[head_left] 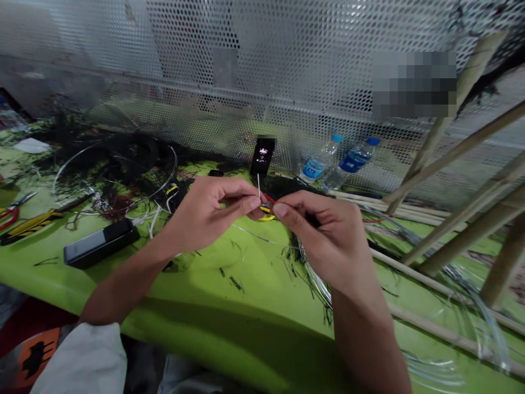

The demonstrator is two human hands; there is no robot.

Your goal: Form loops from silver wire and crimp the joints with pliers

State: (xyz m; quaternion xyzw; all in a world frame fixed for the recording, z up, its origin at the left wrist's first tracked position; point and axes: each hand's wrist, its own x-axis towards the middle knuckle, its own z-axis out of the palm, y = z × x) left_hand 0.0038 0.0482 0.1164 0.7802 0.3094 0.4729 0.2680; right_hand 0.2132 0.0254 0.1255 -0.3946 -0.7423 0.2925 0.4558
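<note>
Both hands meet over the middle of the green table, fingertips nearly touching. My left hand (219, 210) pinches thumb against forefinger, and my right hand (328, 230) does the same just to its right. A thin pale wire (267, 205) spans the small gap between the fingertips; its ends are hidden by the fingers. Right behind the fingertips lies something red and yellow (267, 214), partly covered, whose kind I cannot make out. A lit phone (262, 157) leans upright against the mesh, with a white cable (258, 185) running down from it toward my left hand.
The green table (197, 306) carries scattered black clippings. At left are a black box-shaped device (101, 243), a yellow-and-black cutter (33, 227) and a large wire loop (176, 161). Two water bottles (318, 163) stand by the perforated metal panel (184, 49). Wooden poles (463, 230) slant at right.
</note>
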